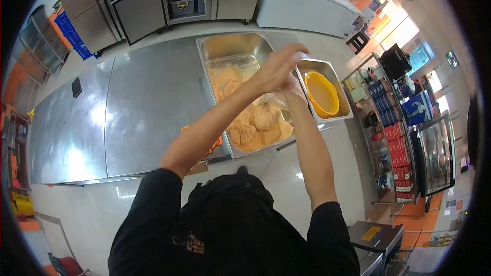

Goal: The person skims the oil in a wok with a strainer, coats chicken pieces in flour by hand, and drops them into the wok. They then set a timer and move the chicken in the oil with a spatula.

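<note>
Near the blurred left hand (282, 69) and right hand (293, 90), grips impossible to tell, crumb-coated pieces (263, 118) at the tray's (235, 45) six o'clock look soft, crumbly, best cupped underneath.

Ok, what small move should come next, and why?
Probably lower the left hand and right hand to the coated lumps: these lie in loose orange crumbs at the near end of the steel pan, while both hands are raised near its right rim. Whether they hold anything is unclear.
</note>
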